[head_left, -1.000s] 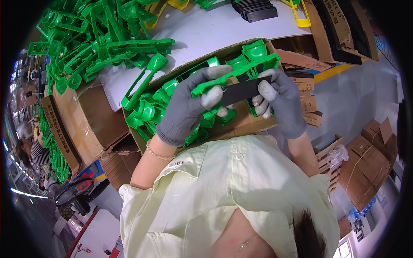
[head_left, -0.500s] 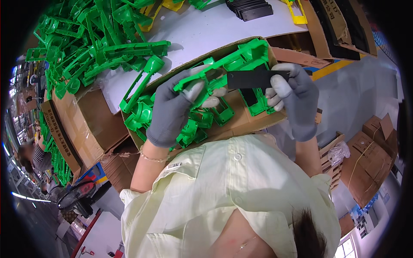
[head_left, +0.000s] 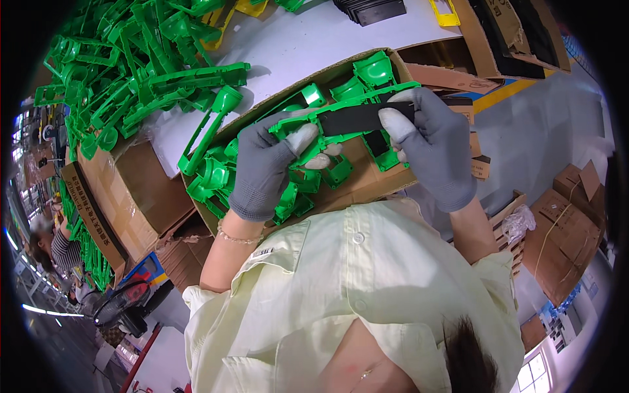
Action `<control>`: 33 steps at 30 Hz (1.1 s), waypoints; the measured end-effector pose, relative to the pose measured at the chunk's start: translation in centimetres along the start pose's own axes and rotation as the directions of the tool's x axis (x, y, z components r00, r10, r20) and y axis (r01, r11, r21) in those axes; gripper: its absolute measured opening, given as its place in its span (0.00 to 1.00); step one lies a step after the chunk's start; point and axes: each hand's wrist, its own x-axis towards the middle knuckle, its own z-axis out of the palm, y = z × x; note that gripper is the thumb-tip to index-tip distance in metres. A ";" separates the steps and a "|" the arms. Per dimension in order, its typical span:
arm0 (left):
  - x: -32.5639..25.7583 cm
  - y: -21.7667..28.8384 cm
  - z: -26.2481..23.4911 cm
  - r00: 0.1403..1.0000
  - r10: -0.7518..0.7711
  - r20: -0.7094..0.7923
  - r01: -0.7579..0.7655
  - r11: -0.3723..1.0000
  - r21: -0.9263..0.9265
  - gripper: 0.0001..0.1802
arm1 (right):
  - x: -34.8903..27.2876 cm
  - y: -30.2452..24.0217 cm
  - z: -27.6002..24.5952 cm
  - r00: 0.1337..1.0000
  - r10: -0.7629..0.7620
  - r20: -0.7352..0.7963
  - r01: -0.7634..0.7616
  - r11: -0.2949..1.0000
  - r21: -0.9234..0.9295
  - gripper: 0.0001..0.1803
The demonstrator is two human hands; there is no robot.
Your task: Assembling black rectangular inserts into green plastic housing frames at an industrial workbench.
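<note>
Both my hands wear grey gloves with pale fingertips. My left hand [head_left: 272, 157] is closed round one end of a green plastic frame [head_left: 303, 120], held above an open cardboard box [head_left: 357, 187]. A flat black rectangular plate [head_left: 350, 119] lies along the frame's opening; whether it is fully seated I cannot tell. My right hand [head_left: 429, 141] pinches the plate's right end against the frame, thumb on top. Beneath my hands, several green frames [head_left: 213, 173] fill the box, one with a black piece [head_left: 377, 142] in it.
A big heap of green frames [head_left: 144, 72] covers the table's left. Black plates [head_left: 371, 10] are stacked at the far edge, near a yellow frame [head_left: 445, 12]. Cartons [head_left: 563, 229] stand on the floor at right. A fan [head_left: 124, 304] and another person [head_left: 62, 245] are at left.
My right hand has moved left with the black plate, which was beside the green frame and now lies over its opening. My left hand keeps its hold on the frame.
</note>
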 end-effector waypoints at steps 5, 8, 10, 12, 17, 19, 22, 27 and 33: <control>0.4 -1.1 -0.4 0.995 -0.024 -0.099 0.035 0.993 0.110 0.15 | 0.3 0.7 0.1 0.999 -0.037 0.006 0.038 0.996 -0.084 0.11; -0.7 0.8 1.5 0.996 -0.061 -0.067 0.066 0.995 0.080 0.14 | -0.2 -0.3 -0.5 0.999 0.001 -0.038 -0.011 0.966 -0.257 0.17; -0.7 1.0 0.9 0.999 -0.031 -0.021 0.032 0.997 0.075 0.14 | -0.7 -0.2 -0.9 0.994 -0.007 -0.109 -0.043 0.896 -0.443 0.20; -0.9 1.8 0.5 0.992 -0.078 0.099 0.051 0.967 0.251 0.13 | -1.3 1.5 -1.3 0.912 -0.261 -0.315 0.096 0.885 -0.456 0.24; -0.1 1.1 0.4 0.960 -0.242 0.142 0.176 0.913 0.367 0.10 | -3.6 3.3 -1.1 0.982 0.087 0.170 -0.083 0.996 -0.031 0.14; 0.4 1.1 0.7 0.955 -0.271 0.121 0.209 0.905 0.371 0.09 | -4.8 3.7 -0.5 0.998 0.014 0.054 -0.002 0.976 -0.217 0.12; 1.2 1.1 1.1 0.948 -0.305 0.087 0.250 0.889 0.384 0.08 | -5.7 5.2 0.9 0.999 -0.025 -0.033 0.014 0.953 -0.302 0.13; 4.1 2.3 1.6 0.964 -0.250 0.086 0.156 0.800 0.579 0.13 | -5.6 3.7 -0.4 0.991 0.118 0.061 -0.087 0.923 -0.375 0.15; 7.3 -0.1 1.7 0.977 -0.179 0.113 0.028 0.638 0.770 0.24 | 2.4 4.8 -4.2 0.901 -0.409 -0.143 0.303 0.830 -0.468 0.12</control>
